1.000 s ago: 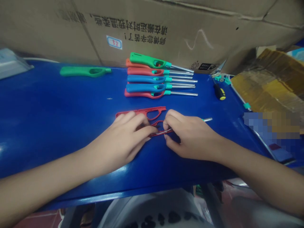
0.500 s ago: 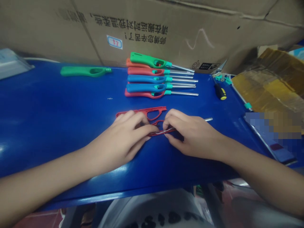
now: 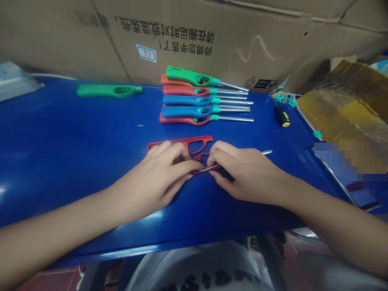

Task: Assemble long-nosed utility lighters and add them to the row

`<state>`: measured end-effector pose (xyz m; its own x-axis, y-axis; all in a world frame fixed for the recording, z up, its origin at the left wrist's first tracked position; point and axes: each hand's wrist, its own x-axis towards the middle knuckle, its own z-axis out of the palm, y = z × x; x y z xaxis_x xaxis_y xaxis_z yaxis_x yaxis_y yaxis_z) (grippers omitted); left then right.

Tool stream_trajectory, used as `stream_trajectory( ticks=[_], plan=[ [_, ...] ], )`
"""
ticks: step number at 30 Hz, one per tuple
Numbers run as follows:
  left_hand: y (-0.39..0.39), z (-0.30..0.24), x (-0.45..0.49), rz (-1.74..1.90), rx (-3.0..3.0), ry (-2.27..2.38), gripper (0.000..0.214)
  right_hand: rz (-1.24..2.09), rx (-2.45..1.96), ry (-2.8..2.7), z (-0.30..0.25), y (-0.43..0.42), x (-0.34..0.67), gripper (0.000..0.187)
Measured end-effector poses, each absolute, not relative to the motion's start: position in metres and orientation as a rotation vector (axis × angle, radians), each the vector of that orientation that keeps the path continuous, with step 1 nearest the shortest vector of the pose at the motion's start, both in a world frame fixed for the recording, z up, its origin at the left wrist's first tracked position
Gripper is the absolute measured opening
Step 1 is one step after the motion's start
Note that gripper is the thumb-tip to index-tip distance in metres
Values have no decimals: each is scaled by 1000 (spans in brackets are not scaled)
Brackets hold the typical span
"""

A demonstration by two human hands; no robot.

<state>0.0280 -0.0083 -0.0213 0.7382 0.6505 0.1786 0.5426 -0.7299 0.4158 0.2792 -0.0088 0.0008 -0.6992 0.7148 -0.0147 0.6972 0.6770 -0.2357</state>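
Two red lighter casing halves lie at the middle of the blue table. The nearer casing half (image 3: 201, 157) is mostly covered by my hands; the farther casing half (image 3: 197, 144) lies just behind it, its left part beside my left fingers. My left hand (image 3: 165, 171) is closed on the left part of the nearer half. Thumb and fingers of my right hand (image 3: 242, 169) pinch a thin pale wire (image 3: 209, 168) along that half's near edge. A metal tube (image 3: 266, 152) sticks out beyond my right hand; where it joins is hidden.
Several assembled lighters (image 3: 188, 111) in green, red, orange and blue lie stacked behind my hands. A green casing (image 3: 106, 91) rests at the back left. A screwdriver (image 3: 283, 117) and taped cardboard (image 3: 345, 105) are at the right. A large carton (image 3: 91, 48) stands along the back.
Both hands stay nearly in place. My right fingertips have shifted very slightly along the wire.
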Motion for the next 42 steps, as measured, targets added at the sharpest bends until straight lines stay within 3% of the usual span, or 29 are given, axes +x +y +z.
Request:
stream_trajectory(
  ticks=[11, 22, 29, 42],
  plan=[
    [-10, -22, 29, 467, 2603, 911, 30, 257, -1321, -2765, 1, -13, 272, 13],
    [-11, -21, 30, 464, 2568, 939, 31, 57, -1061, -2775, 5, -11, 286, 20],
    [-13, -24, 29, 493, 2576, 935, 32, 325, -1157, -2708, 0, -7, 283, 10],
    [-20, -28, 31, 564, 2571, 949, 32, 344, -1164, -2747, -2, -6, 283, 10]
  ],
)
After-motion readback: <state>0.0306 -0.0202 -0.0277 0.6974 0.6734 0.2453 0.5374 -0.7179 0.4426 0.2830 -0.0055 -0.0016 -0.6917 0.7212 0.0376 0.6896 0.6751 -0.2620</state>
